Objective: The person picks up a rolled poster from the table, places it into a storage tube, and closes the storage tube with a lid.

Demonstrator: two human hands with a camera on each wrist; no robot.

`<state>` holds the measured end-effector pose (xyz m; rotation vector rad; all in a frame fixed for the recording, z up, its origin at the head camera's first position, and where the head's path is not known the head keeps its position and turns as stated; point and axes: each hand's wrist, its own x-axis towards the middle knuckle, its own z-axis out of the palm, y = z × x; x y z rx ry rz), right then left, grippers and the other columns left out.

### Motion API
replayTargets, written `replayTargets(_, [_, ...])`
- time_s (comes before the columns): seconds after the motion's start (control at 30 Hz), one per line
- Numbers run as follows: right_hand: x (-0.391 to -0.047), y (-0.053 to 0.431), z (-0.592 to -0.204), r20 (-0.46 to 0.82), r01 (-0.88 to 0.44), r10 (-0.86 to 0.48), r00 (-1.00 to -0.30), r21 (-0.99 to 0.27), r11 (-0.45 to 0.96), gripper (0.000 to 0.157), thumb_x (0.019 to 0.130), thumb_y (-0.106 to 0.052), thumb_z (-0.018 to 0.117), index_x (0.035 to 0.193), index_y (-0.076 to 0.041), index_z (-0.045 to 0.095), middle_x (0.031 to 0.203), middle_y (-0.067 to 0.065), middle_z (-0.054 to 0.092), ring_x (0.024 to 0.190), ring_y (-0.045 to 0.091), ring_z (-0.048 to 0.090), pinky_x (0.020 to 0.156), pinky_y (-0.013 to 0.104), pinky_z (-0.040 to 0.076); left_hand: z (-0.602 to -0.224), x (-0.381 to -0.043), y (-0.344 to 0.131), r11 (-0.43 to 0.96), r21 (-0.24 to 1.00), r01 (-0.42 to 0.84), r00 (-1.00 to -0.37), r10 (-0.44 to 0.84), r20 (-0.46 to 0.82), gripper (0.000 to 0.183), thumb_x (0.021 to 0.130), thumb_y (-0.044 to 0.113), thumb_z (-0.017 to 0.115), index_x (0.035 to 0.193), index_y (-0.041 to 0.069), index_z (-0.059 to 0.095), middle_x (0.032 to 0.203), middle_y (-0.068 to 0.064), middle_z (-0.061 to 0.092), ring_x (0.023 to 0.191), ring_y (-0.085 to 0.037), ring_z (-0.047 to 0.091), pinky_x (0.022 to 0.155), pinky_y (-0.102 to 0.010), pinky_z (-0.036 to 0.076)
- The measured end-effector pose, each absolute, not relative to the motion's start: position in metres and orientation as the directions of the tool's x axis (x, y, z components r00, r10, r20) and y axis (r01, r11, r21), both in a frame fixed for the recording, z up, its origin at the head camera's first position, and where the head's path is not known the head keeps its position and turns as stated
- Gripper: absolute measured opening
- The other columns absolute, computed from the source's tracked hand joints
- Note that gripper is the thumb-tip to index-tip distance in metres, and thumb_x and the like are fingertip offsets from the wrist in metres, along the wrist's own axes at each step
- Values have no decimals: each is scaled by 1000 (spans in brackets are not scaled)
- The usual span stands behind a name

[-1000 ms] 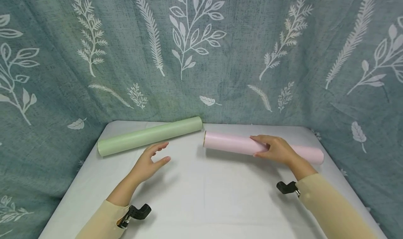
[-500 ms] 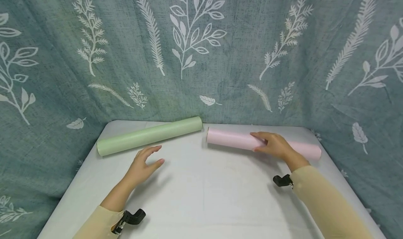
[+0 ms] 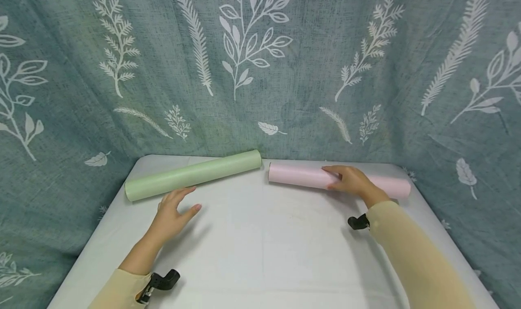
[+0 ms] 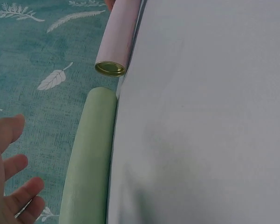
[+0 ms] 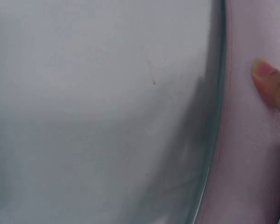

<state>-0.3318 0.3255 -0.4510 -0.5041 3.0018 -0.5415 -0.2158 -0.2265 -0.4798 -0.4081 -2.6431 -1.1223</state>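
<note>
In the head view, my right hand (image 3: 353, 181) grips a long pink cardboard tube (image 3: 297, 175) around its middle, at the back right of the white table. The thumb (image 5: 272, 86) presses on its side in the right wrist view. A gold-coloured metal end (image 4: 110, 69) of that tube shows in the left wrist view. A matching green tube (image 3: 191, 177) lies slantwise at the back left. Just in front of it, my left hand (image 3: 168, 215) hovers with spread, relaxed fingers and holds nothing.
A white cloth-like surface covers the table (image 3: 260, 245). Behind and at both sides hangs a blue-green curtain (image 3: 301, 96) with white leaf prints. A black wrist camera (image 3: 163, 281) sits at the left cuff, another camera (image 3: 358, 222) at the right.
My right hand has brought the pink tube slightly back and lower, so it appears down at the table's back edge. My left hand has drawn leftward, away from the middle. The green tube stays put.
</note>
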Motion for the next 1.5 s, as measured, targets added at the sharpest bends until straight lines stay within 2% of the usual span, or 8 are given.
replayTargets(0.2, [-338, 330, -454, 1, -325, -346, -938, -348, 880, 71, 85, -34, 82, 148, -21, 52, 145, 15, 54, 95, 24, 60, 79, 46, 49, -479, -215, -231, 686, 645, 336, -932, 146, 331, 56, 95, 35, 71, 143, 10, 55, 141, -19, 50, 133, -44, 36, 104, -64, 25])
replayTargets(0.43, [-342, 333, -458, -34, -322, -355, -934, -350, 880, 71, 87, -31, 81, 150, -21, 50, 141, 15, 56, 92, 28, 57, 78, 47, 46, -483, -217, -233, 699, 626, 347, -925, 145, 351, 56, 94, 33, 72, 142, 9, 56, 139, -19, 51, 133, -44, 36, 102, -64, 26])
replayTargets(0.53, [-343, 333, -457, -39, -314, -350, -936, -354, 881, 71, 87, -31, 80, 150, -21, 49, 148, 16, 50, 118, 36, 56, 95, 56, 46, -484, -218, -234, 705, 616, 351, -921, 144, 361, 56, 94, 33, 72, 142, 9, 56, 138, -19, 51, 132, -44, 37, 102, -64, 26])
replayTargets(0.63, [-343, 332, -456, -35, -314, -348, -937, -353, 882, 70, 88, -30, 79, 151, -19, 49, 152, 17, 46, 138, 42, 41, 109, 62, 34, -484, -219, -236, 718, 599, 356, -918, 146, 370, 57, 93, 35, 72, 142, 10, 56, 138, -18, 51, 132, -44, 36, 101, -65, 25])
replayTargets(0.83, [-335, 334, -451, -19, -333, -353, -935, -286, 898, 69, 94, -33, 71, 153, -9, 43, 152, 23, 42, 139, 48, 35, 112, 64, 28, -483, -218, -240, 765, 537, 355, -908, 146, 393, 58, 92, 37, 73, 142, 11, 56, 140, -18, 50, 133, -46, 35, 98, -69, 24])
replayTargets(0.97, [-324, 345, -445, -17, -291, -300, -954, -198, 936, 67, 98, -36, 64, 153, -6, 41, 153, 28, 38, 139, 51, 32, 112, 67, 23, -482, -215, -242, 793, 492, 360, -897, 148, 417, 60, 91, 35, 74, 141, 9, 55, 142, -19, 49, 132, -46, 36, 96, -69, 24])
replayTargets(1.17, [-296, 357, -436, -31, -203, -208, -978, -128, 971, 64, 99, -36, 62, 150, -2, 43, 152, 34, 33, 139, 55, 28, 108, 73, 21, -479, -211, -243, 846, 397, 357, -886, 172, 431, 64, 90, 38, 74, 143, 10, 53, 145, -22, 45, 131, -48, 36, 97, -70, 25])
replayTargets(1.5, [-244, 349, -420, 130, -215, -199, -971, -120, 969, 67, 98, -38, 64, 151, -4, 41, 151, 33, 34, 138, 54, 27, 107, 75, 17, -472, -206, -243, 897, 282, 340, -884, 203, 421, 71, 91, 51, 67, 148, 13, 47, 153, -24, 35, 138, -48, 30, 101, -70, 23])
